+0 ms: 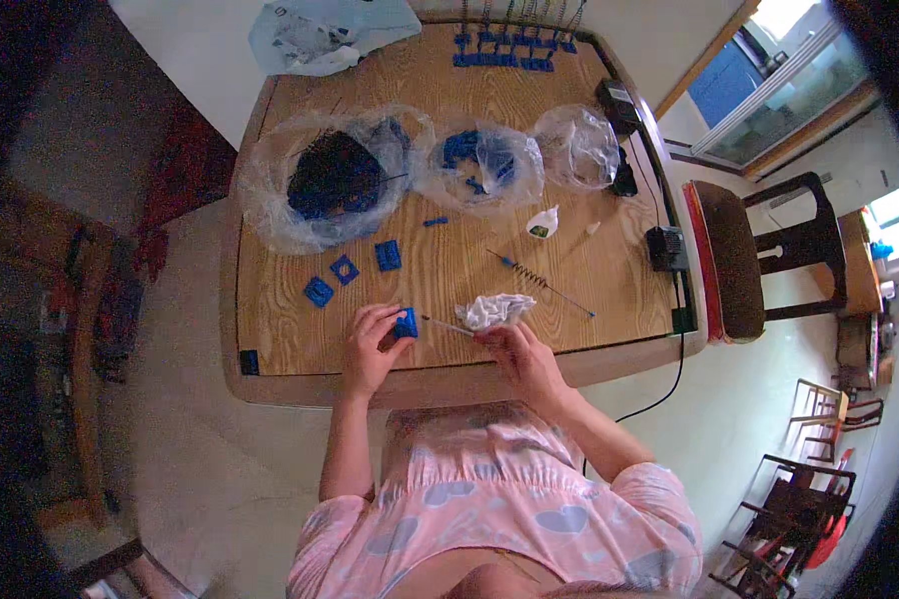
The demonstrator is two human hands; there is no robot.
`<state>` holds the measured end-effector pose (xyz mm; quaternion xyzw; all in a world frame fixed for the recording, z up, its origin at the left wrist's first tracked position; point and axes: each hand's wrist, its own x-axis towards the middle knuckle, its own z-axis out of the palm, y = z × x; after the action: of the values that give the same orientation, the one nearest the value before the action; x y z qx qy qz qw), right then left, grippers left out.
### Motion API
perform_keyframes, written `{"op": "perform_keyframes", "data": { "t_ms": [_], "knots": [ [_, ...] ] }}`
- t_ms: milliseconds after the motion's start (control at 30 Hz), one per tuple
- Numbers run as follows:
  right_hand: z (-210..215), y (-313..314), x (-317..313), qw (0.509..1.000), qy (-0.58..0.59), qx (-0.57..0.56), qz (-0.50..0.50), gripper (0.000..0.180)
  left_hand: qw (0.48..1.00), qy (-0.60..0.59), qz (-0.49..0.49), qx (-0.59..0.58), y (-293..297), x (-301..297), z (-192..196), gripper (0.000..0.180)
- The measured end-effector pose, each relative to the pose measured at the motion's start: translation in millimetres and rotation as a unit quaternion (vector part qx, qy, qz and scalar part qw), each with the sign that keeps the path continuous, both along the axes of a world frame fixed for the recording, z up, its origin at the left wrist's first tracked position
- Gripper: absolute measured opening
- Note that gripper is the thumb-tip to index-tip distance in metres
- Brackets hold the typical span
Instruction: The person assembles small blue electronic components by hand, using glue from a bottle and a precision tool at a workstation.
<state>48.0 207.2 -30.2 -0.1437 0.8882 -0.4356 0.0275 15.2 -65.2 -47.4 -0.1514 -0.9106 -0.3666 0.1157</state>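
Observation:
Near the front edge of the wooden table, my left hand (373, 346) pinches a small blue plastic block (406, 322) between fingers and thumb. My right hand (521, 361) holds a thin pale stick with a dark tip (446, 325), pointed left at the block and a little apart from it. Just beyond my right fingers lies a crumpled white tissue (497, 309). A thin rod with a dark coil spring (537, 280) rests behind it. Three loose blue blocks lie beyond my left hand: one at left (318, 292), one in the middle (345, 269) and one at right (388, 256).
Clear plastic bags hold black parts (335, 175) and blue parts (479, 160); another clear bag (576, 147) is beside them. A small white bottle (542, 223) stands mid-table. Rods in blue bases (514, 50) line the far edge. A black adapter (664, 248) sits right.

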Motion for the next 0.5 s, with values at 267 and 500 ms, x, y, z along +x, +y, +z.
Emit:
{"op": "perform_keyframes", "data": {
  "t_ms": [267,500],
  "knots": [
    [20.4,-0.7,6.0,0.996,-0.063,-0.059,0.02,0.022,0.947,-0.121,0.033,0.296,-10.1,4.6,1.3,0.037],
    [11.6,-4.7,6.5,0.99,-0.136,-0.001,0.029,0.025,0.992,-0.069,0.056,0.092,-9.0,6.1,10.4,0.039]
  ]
}}
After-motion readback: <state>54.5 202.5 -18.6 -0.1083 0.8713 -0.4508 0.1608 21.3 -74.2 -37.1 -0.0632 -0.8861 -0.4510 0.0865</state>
